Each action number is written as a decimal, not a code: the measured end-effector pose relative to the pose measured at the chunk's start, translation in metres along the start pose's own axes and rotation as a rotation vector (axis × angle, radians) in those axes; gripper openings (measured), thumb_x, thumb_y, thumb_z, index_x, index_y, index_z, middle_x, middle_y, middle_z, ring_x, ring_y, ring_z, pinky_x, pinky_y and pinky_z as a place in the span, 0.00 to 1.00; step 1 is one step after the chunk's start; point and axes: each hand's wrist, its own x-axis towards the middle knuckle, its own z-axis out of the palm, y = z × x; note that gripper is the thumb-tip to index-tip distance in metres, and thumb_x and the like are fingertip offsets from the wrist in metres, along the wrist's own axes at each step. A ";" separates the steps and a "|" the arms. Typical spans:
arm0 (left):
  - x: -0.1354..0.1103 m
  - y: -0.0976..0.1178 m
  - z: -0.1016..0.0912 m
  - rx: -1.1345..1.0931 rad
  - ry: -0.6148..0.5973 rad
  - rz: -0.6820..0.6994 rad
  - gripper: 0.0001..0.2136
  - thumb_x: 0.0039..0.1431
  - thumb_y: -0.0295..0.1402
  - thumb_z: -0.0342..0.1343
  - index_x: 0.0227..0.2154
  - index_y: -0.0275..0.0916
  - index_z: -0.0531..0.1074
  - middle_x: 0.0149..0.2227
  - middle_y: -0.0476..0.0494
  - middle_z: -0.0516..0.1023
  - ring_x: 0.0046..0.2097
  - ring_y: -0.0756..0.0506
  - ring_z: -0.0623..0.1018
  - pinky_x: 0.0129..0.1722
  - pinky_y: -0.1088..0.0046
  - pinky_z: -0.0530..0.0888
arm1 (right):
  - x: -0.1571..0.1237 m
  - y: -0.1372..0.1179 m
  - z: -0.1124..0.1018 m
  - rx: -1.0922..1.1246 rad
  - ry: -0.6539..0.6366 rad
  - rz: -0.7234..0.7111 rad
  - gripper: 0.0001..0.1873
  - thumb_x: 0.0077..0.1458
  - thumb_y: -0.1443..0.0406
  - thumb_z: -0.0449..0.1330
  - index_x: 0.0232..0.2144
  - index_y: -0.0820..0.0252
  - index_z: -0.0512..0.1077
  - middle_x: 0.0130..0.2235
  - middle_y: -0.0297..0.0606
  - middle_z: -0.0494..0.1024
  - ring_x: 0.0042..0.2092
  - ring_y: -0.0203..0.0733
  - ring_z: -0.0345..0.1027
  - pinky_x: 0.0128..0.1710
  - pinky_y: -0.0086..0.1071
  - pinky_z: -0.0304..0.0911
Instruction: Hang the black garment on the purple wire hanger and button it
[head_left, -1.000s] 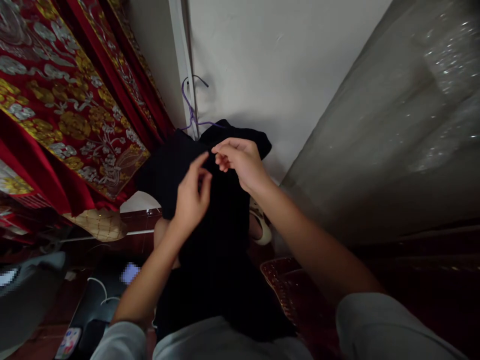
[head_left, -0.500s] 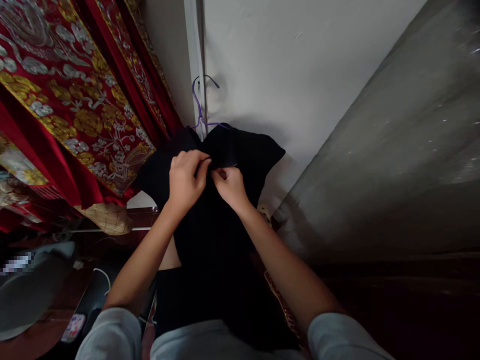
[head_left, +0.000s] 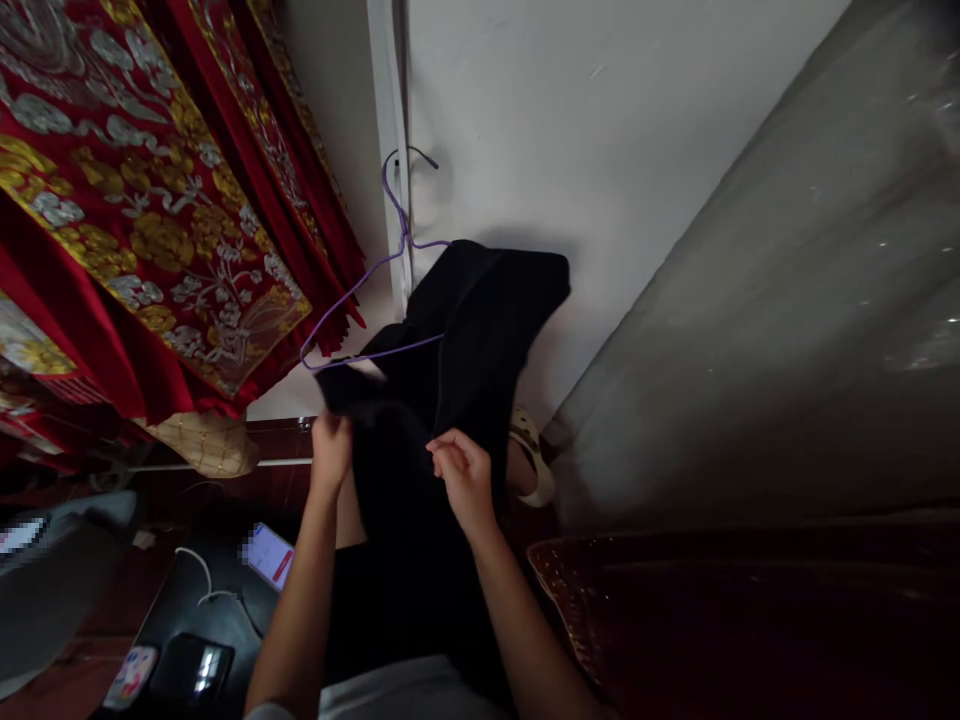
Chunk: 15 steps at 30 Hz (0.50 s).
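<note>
Both forearms reach forward. My left hand [head_left: 331, 455], lower and blurred, is closed on the black garment [head_left: 487, 320] by its slipped-off shoulder; my right hand [head_left: 466, 478] curls inward, fingertips pinched at the front edge. Garment hangs before me, far shoulder on the purple hanger [head_left: 406, 238], near wire bare.

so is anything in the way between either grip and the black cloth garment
Nothing visible is: the left grip holds the black cloth garment directly, and the right grip is at its front edge. The thin purple hanger sits beyond both, not between.
</note>
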 end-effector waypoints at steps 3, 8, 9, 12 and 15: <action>-0.004 0.021 0.005 0.046 -0.212 0.127 0.07 0.64 0.35 0.59 0.39 0.37 0.77 0.41 0.40 0.80 0.45 0.39 0.79 0.48 0.62 0.74 | 0.004 -0.003 -0.013 -0.223 0.123 -0.130 0.13 0.56 0.55 0.62 0.33 0.59 0.75 0.32 0.39 0.77 0.36 0.44 0.70 0.37 0.36 0.63; -0.005 0.090 0.008 -0.081 -0.374 0.410 0.07 0.71 0.35 0.55 0.41 0.38 0.76 0.41 0.42 0.79 0.45 0.44 0.78 0.49 0.68 0.73 | 0.012 -0.038 -0.013 -0.239 -0.055 -0.339 0.21 0.55 0.61 0.64 0.52 0.56 0.71 0.52 0.44 0.77 0.55 0.49 0.70 0.58 0.45 0.63; -0.006 0.100 0.011 -0.128 -0.337 0.448 0.07 0.71 0.35 0.56 0.41 0.38 0.76 0.41 0.42 0.79 0.45 0.45 0.78 0.49 0.68 0.73 | 0.012 -0.047 -0.009 -0.181 -0.157 -0.309 0.21 0.57 0.60 0.63 0.52 0.56 0.70 0.52 0.42 0.78 0.54 0.48 0.71 0.58 0.43 0.64; -0.006 0.111 0.021 -0.149 -0.172 0.550 0.06 0.70 0.36 0.59 0.41 0.39 0.78 0.41 0.42 0.77 0.46 0.44 0.77 0.50 0.67 0.73 | 0.013 -0.070 0.000 0.014 -0.346 -0.171 0.17 0.62 0.58 0.57 0.51 0.55 0.72 0.50 0.39 0.79 0.53 0.47 0.73 0.56 0.39 0.67; 0.002 0.099 0.023 -0.127 -0.111 0.575 0.14 0.70 0.45 0.58 0.46 0.40 0.78 0.47 0.39 0.77 0.52 0.41 0.76 0.57 0.61 0.71 | 0.015 -0.090 0.001 0.162 -0.511 -0.042 0.18 0.62 0.58 0.51 0.48 0.56 0.75 0.47 0.37 0.81 0.53 0.48 0.73 0.54 0.39 0.68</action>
